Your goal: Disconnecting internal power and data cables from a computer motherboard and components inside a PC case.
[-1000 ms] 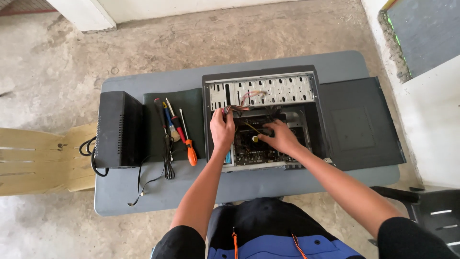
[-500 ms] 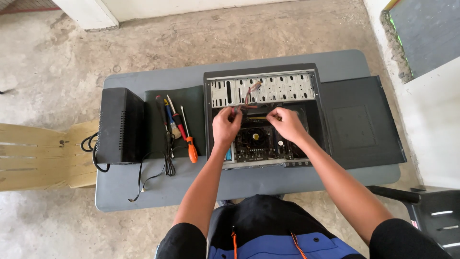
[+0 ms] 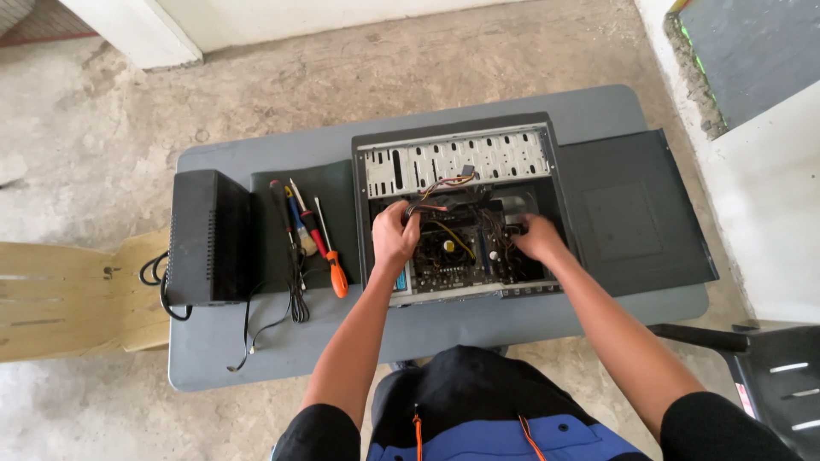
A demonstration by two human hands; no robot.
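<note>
An open computer case point(image 3: 453, 162) lies flat on a grey table point(image 3: 512, 316), its motherboard point(image 3: 453, 252) and wiring exposed. My left hand point(image 3: 393, 235) is inside the case at the left, closed around a bundle of coloured cables point(image 3: 440, 192) that runs up toward the drive bays. My right hand point(image 3: 536, 239) reaches into the right side of the case, fingers curled down among the wires by the board; what it grips is hidden.
The case's black side panel point(image 3: 636, 213) lies to the right. A black power supply box point(image 3: 209, 235) with a cord sits at the left, beside several screwdrivers point(image 3: 320, 243) on a dark mat. A wooden bench point(image 3: 60, 294) stands left, a dark chair point(image 3: 760, 376) right.
My right hand moved right and down to the case's right side. My left hand shifted slightly down while holding the cables. The view moved a little.
</note>
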